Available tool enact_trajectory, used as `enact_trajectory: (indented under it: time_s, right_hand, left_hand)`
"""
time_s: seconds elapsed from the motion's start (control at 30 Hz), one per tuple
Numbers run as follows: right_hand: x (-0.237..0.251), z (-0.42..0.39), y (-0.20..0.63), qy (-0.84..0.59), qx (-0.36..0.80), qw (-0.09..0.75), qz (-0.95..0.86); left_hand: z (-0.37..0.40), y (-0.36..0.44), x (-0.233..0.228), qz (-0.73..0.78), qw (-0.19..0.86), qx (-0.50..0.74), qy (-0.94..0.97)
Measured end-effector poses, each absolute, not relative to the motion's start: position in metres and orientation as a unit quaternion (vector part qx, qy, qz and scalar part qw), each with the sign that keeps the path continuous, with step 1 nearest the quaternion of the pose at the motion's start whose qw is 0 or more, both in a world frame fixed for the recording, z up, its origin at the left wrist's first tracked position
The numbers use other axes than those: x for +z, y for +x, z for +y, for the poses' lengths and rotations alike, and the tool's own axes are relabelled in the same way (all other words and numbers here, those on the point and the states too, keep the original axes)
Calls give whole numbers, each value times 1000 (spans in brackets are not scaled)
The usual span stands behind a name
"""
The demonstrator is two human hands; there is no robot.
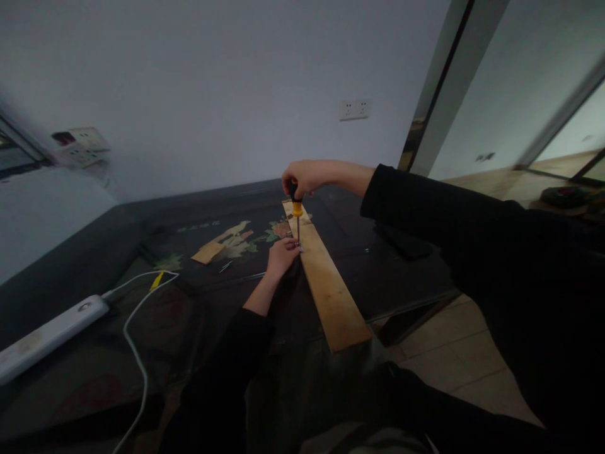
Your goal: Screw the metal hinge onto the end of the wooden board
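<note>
My right hand (305,176) is wrapped round the black and yellow handle of a screwdriver (297,209). The screwdriver stands upright, its shaft pointing down at the left edge of a long wooden board (326,277). Beside the tip, my left hand (280,257) is closed, with thumb and fingers pinching a small shiny metal piece (300,248) against the board. The piece is too small to make out its kind, and the fingers partly cover it. The board lies lengthwise on a dark table, its near end close to me.
A small wooden offcut (208,253) and some thin metal bits (225,266) lie left of the board. A white power strip (57,331) with a looping white cable (132,343) sits at the left. A dark flat object (406,241) rests at the right.
</note>
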State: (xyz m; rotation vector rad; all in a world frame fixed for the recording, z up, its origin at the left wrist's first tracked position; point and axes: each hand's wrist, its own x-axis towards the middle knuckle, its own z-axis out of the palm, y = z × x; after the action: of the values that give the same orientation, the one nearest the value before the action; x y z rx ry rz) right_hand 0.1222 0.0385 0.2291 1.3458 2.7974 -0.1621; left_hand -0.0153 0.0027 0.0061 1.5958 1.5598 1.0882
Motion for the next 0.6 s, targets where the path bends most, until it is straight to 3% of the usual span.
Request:
enact_trajectory:
  time_s: [0.3, 0.43, 0.6]
  right_hand:
    - [223, 42, 116, 426, -5, -19, 905]
    - [225, 40, 115, 412, -41, 11, 910]
    - [224, 41, 116, 449, -4, -35, 893]
  left_hand:
    - [3, -16, 7, 593, 327, 408, 612]
    - [5, -16, 2, 589, 298, 407, 631]
    - [8, -19, -2, 594, 244, 394, 658]
